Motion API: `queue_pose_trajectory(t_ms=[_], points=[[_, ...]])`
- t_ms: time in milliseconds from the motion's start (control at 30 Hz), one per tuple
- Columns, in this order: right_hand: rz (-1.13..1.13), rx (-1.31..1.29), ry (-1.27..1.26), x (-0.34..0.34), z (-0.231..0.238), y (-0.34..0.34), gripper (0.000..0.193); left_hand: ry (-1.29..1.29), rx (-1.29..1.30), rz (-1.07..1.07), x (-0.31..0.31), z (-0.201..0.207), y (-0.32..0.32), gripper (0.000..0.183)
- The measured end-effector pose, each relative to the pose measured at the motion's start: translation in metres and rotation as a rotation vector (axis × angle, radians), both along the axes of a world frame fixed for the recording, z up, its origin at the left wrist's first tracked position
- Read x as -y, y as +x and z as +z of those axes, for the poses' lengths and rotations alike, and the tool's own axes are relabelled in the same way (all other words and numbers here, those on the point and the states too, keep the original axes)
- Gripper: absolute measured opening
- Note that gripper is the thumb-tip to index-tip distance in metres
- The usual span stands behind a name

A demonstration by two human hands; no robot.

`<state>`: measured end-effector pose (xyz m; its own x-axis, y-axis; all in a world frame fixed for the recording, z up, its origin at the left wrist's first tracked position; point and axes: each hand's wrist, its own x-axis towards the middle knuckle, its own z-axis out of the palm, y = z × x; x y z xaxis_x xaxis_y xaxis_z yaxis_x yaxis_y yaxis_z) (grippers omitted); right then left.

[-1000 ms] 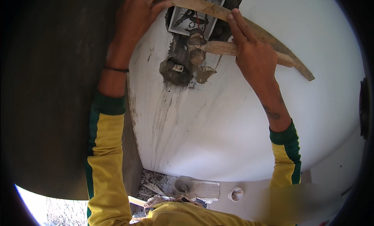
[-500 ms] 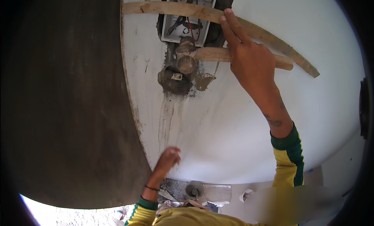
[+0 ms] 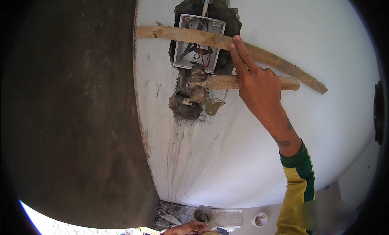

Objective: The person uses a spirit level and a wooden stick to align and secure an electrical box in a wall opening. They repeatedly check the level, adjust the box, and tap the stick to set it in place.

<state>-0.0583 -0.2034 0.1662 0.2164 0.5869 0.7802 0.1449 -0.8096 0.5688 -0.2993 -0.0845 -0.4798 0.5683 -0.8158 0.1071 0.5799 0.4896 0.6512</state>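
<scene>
My right hand (image 3: 261, 87) is closed round the wooden handle of a hammer (image 3: 222, 82), whose ball-shaped metal head lies just below the box. Two fingers of that hand stretch up and press on a long wooden strip (image 3: 182, 33). The strip runs across a grey electrical box (image 3: 197, 61), which is set in a rough hole in the white wall. Red and dark wires show inside the box. At the lower edge, my left hand (image 3: 190, 227) is low near my body with its fingers curled together; what they hold, if anything, is hidden.
A smaller chipped hole (image 3: 185, 106) with grey mortar is below the box. A dark brown panel (image 3: 77, 113) stands along the left of the white wall (image 3: 231, 154). Below are a round container (image 3: 203, 214), a pale board (image 3: 229, 218) and a white cup-like piece (image 3: 259, 220).
My left hand has dropped from in front of the wall to the lower edge. The view has shifted upward, showing more above the box. My right hand keeps its grip on hammer and strip.
</scene>
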Motion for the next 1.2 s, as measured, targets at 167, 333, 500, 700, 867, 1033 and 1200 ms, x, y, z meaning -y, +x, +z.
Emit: queue_pose_trajectory(t_ms=[167, 333, 500, 700, 867, 1033, 1200], points=[[-0.032, 0.011, -0.008, 0.001, 0.002, -0.003, 0.076, 0.338, -0.021, -0.057, -0.022, 0.097, 0.005, 0.029], [-0.018, 0.015, -0.013, 0.004, 0.003, -0.001, 0.075, 0.602, -0.045, -0.061, -0.022, 0.159, 0.008, 0.021], [0.045, 0.072, -0.094, 0.000, 0.008, -0.003, 0.061, 0.602, -0.130, 0.305, -0.041, 0.173, 0.033, 0.016], [0.013, 0.051, -0.006, 0.004, 0.000, 0.007, 0.075, 0.450, 0.289, 0.994, -0.113, 0.347, 0.117, 0.011], [0.026, 0.011, 0.013, 0.007, -0.001, 0.006, 0.077, 0.096, 0.848, 1.471, -0.138, 0.491, 0.182, 0.015], [0.028, -0.005, -0.039, 0.000, 0.007, -0.004, 0.066, -0.105, 1.035, 1.830, -0.141, 0.604, 0.241, 0.020], [0.008, 0.008, -0.052, 0.003, 0.007, -0.004, 0.066, -0.277, 1.052, 2.098, -0.147, 0.634, 0.289, 0.024]])
